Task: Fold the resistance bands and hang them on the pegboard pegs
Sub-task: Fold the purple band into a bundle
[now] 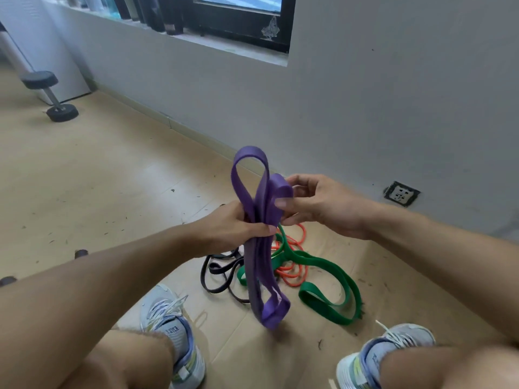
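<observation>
Both forearms reach forward from the lower corners and meet in front of the knees. The left hand is closed in a fist round the gathered middle of the purple band, thumb wrapped across the front, so that loops stand up above the fist and the rest hangs down in a folded bundle above the cardboard on the floor. The right hand comes in from the side, wrist bent, pinching the shorter upper loop between thumb and curled fingers. Below the hands, on the cardboard, lie the green band, the orange band and the black band in a loose tangle, between the two shoes
</observation>
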Action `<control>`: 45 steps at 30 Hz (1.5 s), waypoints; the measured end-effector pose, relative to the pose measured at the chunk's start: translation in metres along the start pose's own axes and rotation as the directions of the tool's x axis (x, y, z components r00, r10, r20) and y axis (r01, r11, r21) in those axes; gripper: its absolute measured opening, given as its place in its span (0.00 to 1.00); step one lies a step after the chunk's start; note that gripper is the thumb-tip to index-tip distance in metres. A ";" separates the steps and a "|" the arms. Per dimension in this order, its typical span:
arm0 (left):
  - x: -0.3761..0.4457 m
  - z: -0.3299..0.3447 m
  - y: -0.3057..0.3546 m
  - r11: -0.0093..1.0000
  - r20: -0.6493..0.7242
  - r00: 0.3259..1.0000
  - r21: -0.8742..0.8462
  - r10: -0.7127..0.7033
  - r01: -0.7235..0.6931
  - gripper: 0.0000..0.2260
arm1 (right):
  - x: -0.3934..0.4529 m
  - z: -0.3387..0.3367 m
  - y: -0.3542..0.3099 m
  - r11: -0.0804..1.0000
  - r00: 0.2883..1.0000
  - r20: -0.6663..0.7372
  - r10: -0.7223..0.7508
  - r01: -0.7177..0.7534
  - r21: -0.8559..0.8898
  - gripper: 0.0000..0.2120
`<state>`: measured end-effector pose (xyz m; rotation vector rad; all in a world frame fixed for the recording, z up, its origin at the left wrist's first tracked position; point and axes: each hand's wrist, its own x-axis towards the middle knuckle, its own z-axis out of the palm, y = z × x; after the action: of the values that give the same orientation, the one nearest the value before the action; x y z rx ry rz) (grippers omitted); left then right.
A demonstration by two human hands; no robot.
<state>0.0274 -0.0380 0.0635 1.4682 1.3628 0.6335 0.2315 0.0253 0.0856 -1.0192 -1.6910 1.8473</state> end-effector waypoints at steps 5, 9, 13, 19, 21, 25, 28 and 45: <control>-0.003 0.003 0.010 0.989 -0.066 0.993 -0.109 0.094 -0.101 0.04 | -0.005 0.010 -0.009 0.986 0.994 -0.033 -0.105 0.100 -0.137 0.22; -0.003 -0.007 0.007 0.986 -0.125 0.985 -0.105 0.117 -0.131 0.09 | -0.006 0.013 -0.011 0.967 0.990 -0.014 -0.143 0.137 -0.215 0.21; -0.003 -0.009 0.006 0.988 -0.174 0.980 -0.103 0.100 -0.119 0.12 | -0.009 0.023 -0.007 0.939 0.978 -0.032 -0.204 0.187 -0.289 0.21; -0.005 -0.015 0.012 0.971 -0.186 0.975 -0.177 0.125 -0.158 0.11 | -0.008 0.029 -0.008 0.929 0.933 -0.181 -0.312 0.259 -0.264 0.15; -0.006 -0.015 0.011 0.968 -0.186 0.976 -0.201 0.114 -0.152 0.11 | -0.008 0.028 -0.009 0.920 0.919 -0.194 -0.342 0.285 -0.270 0.13; -0.006 -0.015 0.008 0.972 -0.156 0.982 -0.189 0.111 -0.140 0.11 | -0.009 0.030 -0.010 0.905 0.908 -0.197 -0.369 0.303 -0.297 0.15; -0.005 -0.013 0.007 0.971 -0.128 0.984 -0.188 0.125 -0.148 0.13 | -0.012 0.032 -0.013 0.887 0.899 -0.189 -0.396 0.321 -0.331 0.17; -0.001 0.005 0.020 0.963 -0.102 0.966 -0.108 0.237 -0.248 0.13 | -0.017 0.040 -0.027 0.885 0.926 -0.124 -0.356 0.291 -0.363 0.12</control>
<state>0.0400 -0.0378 0.0798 1.5369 1.1975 0.9313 0.2076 -0.0087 0.1148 -0.9306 -1.9636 1.2341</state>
